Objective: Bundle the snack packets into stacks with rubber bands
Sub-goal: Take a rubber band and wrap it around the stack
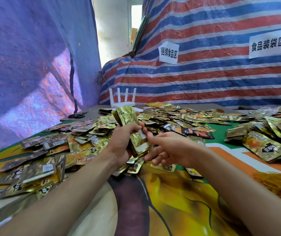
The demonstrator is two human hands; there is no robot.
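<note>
I see the left hand (123,142) with its fingers curled round a stack of gold foil snack packets (127,119), held upright above the colourful printed surface (170,193). The right hand (170,150) sits just beside the stack's lower end, fingers (153,155) spread loosely, gripping nothing. Loose gold foil packets (178,116) lie heaped on the surface around the hands, and a white four-antenna router (122,103) stands behind.

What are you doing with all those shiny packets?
A person is gathering gold snack packets into a stack. The left hand grips it upright above the table, and the right hand, fingers relaxed, is beside its lower end. Many loose packets lie spread all around. I cannot make out a rubber band on it.
</note>
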